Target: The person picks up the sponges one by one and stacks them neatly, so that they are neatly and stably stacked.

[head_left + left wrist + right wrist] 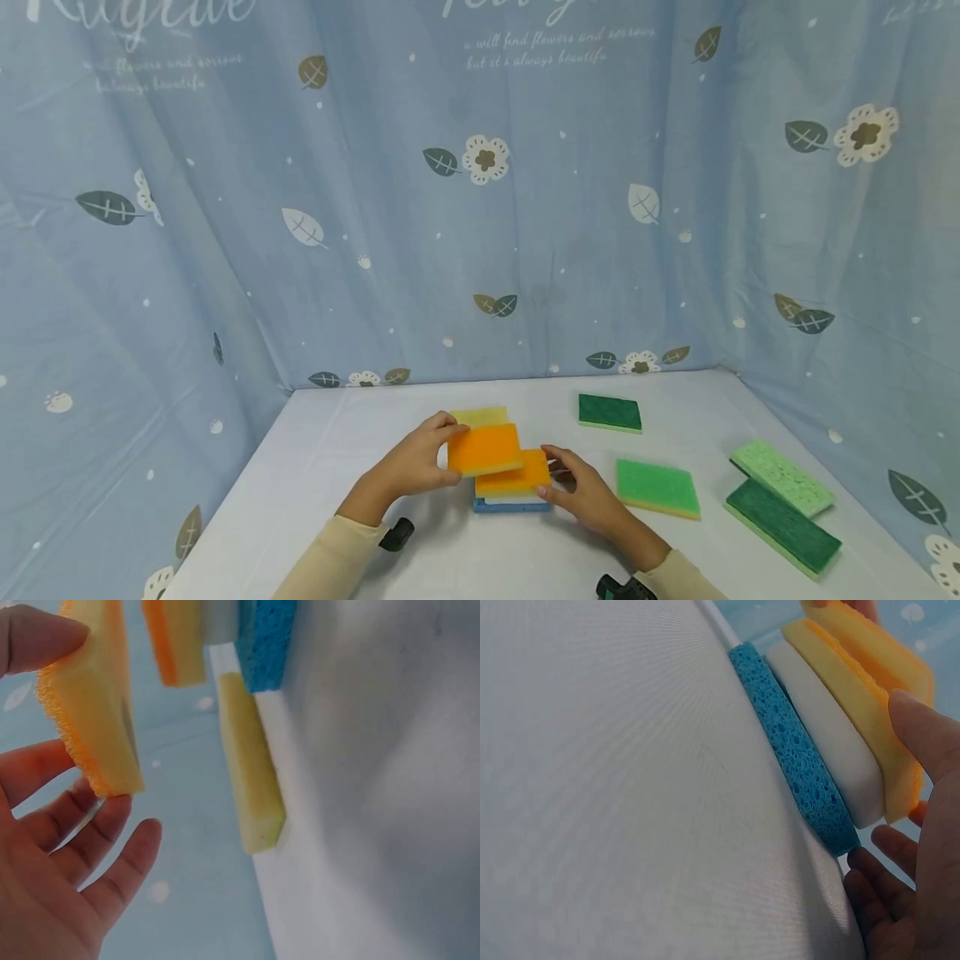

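Left hand (416, 458) pinches an orange-topped yellow rectangular sponge (483, 450), raised partly over a second orange-and-yellow rectangular sponge (528, 473), whose right end the right hand (583, 492) holds between thumb and fingers. Beneath that second one lie a white rectangular block (826, 731) and a porous blue rectangular sponge (795, 750), stacked on the white table (315, 467).

Head view looks forward and down; close wrist views share the blue sponge (795, 748).
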### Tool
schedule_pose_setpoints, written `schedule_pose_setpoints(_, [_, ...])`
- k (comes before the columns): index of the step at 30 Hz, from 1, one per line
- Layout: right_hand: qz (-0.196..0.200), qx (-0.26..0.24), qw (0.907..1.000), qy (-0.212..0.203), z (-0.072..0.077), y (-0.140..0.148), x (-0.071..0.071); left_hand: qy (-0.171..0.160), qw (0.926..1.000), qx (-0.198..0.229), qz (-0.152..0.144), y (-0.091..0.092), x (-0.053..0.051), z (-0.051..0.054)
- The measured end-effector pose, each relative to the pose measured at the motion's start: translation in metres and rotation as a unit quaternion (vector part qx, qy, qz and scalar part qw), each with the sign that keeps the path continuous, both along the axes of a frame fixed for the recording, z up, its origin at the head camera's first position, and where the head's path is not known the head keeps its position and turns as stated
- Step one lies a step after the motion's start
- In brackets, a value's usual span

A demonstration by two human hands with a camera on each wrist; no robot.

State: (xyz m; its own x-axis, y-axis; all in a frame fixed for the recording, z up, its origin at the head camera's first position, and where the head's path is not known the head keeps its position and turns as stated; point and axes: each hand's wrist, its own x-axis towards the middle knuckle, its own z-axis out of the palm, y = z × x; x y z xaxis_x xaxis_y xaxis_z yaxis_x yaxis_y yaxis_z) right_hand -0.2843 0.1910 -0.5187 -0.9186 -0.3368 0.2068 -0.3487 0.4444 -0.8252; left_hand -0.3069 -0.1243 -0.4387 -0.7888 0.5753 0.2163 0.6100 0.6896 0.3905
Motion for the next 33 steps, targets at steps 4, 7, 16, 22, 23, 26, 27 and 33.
schedule_pose_setpoints(4, [-0.003, 0.003, 1.0000, 0.000, -0.001, 0.000, -0.001, 0.002, 0.9999, 0.006, -0.013, 0.005, 0.000, -0.002])
schedule_pose_setpoints(7, [-0.002, -0.001, 1.0000, 0.002, -0.001, 0.000, -0.001, 0.008, 0.9998, 0.004, -0.019, 0.009, 0.000, -0.002])
schedule_pose_setpoints(16, [-0.006, 0.001, 1.0000, 0.001, 0.000, 0.000, -0.001, 0.012, 0.9995, -0.005, -0.029, 0.018, 0.000, -0.003])
schedule_pose_setpoints(22, [-0.004, 0.002, 1.0000, 0.006, 0.000, -0.001, -0.001, 0.006, 0.9996, -0.009, -0.027, 0.022, 0.001, -0.001])
schedule_pose_setpoints(23, [-0.004, 0.003, 1.0000, 0.005, 0.000, -0.001, -0.001, 0.006, 0.9996, -0.009, -0.026, 0.023, 0.001, -0.001])
schedule_pose_setpoints(26, [-0.005, 0.003, 1.0000, 0.005, 0.000, -0.001, -0.001, 0.007, 0.9995, -0.011, -0.027, 0.025, 0.002, 0.001])
schedule_pose_setpoints(27, [-0.005, 0.002, 1.0000, 0.004, 0.000, -0.001, -0.001, 0.007, 0.9995, -0.011, -0.028, 0.025, 0.002, 0.001])
schedule_pose_setpoints(33, [-0.004, -0.005, 1.0000, 0.006, -0.002, -0.001, -0.002, 0.007, 0.9993, -0.009, -0.036, 0.029, 0.000, -0.001])
